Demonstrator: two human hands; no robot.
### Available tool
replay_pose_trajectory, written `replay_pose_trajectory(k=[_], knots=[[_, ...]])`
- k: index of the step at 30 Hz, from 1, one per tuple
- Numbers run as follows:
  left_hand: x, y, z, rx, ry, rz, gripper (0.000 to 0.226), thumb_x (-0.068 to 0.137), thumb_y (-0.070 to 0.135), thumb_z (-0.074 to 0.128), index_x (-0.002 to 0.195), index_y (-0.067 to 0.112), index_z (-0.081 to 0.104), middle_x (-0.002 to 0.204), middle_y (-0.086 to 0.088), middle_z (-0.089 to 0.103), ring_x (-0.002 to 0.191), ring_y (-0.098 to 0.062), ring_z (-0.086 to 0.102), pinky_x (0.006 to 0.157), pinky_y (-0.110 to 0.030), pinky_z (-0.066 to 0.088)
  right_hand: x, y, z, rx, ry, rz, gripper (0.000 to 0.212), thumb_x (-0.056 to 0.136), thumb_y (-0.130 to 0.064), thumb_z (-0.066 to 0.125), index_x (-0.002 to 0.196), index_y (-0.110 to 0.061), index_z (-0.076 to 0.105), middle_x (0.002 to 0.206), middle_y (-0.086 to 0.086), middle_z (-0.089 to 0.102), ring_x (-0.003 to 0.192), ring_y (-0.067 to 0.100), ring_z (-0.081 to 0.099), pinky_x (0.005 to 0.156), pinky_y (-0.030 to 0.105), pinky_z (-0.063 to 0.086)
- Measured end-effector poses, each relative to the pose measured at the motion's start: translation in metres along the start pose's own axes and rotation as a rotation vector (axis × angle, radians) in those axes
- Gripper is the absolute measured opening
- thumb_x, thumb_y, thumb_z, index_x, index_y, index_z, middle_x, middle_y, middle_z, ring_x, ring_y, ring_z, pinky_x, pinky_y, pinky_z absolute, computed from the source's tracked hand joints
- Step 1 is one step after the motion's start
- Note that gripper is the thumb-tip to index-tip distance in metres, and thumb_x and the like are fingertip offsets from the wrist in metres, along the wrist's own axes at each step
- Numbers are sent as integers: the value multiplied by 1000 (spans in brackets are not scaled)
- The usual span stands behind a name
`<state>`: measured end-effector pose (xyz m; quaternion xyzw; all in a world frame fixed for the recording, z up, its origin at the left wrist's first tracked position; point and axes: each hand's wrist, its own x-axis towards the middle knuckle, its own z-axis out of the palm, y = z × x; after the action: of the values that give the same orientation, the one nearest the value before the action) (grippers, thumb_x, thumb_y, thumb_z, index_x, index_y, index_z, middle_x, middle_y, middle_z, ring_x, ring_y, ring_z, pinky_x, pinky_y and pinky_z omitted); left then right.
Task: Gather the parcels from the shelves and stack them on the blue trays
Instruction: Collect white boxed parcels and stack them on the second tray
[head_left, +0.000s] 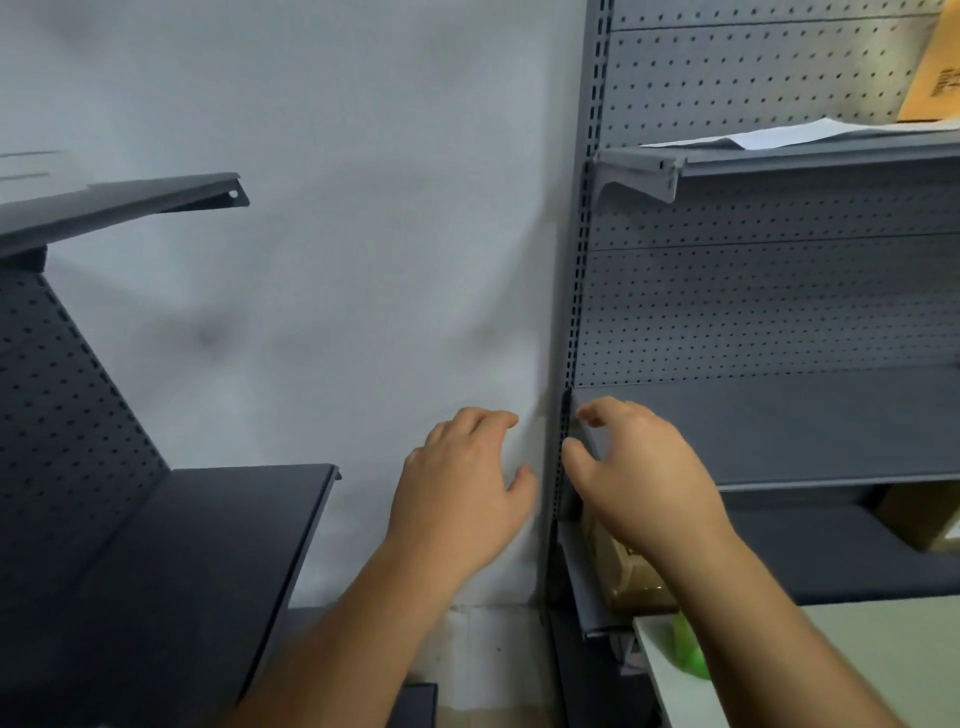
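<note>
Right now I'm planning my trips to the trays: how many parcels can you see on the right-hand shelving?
3: a yellow-brown envelope on the top shelf, a brown box low at the far right, and a taped brown parcel under the right hand. More may be hidden.

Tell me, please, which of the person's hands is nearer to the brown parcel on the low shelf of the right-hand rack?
The right hand: it hangs directly over the brown parcel, its forearm crossing it. The left hand is off to the parcel's left, before the bare wall.
</note>
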<state>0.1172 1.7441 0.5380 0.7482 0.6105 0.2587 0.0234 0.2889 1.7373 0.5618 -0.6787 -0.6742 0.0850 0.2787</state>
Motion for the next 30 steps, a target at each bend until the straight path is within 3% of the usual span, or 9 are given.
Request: replay_pose_trajectory(k=[15, 21, 30], knots=[[130, 14, 13, 131, 122, -79, 54, 89, 49, 51, 140, 31, 56, 138, 10, 57, 122, -19, 57, 98, -42, 51, 154, 23, 8, 133, -13, -166, 45, 95, -41, 56, 138, -27, 58, 139, -9, 59, 126, 17, 55, 101, 40, 49], [149, -1, -16, 233, 184, -91, 53, 93, 50, 51, 142, 30, 54, 139, 8, 57, 123, -19, 56, 96, -42, 51, 179, -16, 16, 199, -29, -296, 46, 94, -42, 55, 138, -28, 58, 141, -13, 59, 130, 13, 53, 106, 40, 47], [137, -34, -84, 338, 314, -137, 53, 98, 50, 51, 149, 35, 44, 148, 14, 47, 132, -12, 47, 106, -37, 44, 201, -102, 14, 316, 48, -460, 42, 94, -41, 55, 134, -29, 60, 134, -14, 63, 122, 10, 57, 87, 29, 43]])
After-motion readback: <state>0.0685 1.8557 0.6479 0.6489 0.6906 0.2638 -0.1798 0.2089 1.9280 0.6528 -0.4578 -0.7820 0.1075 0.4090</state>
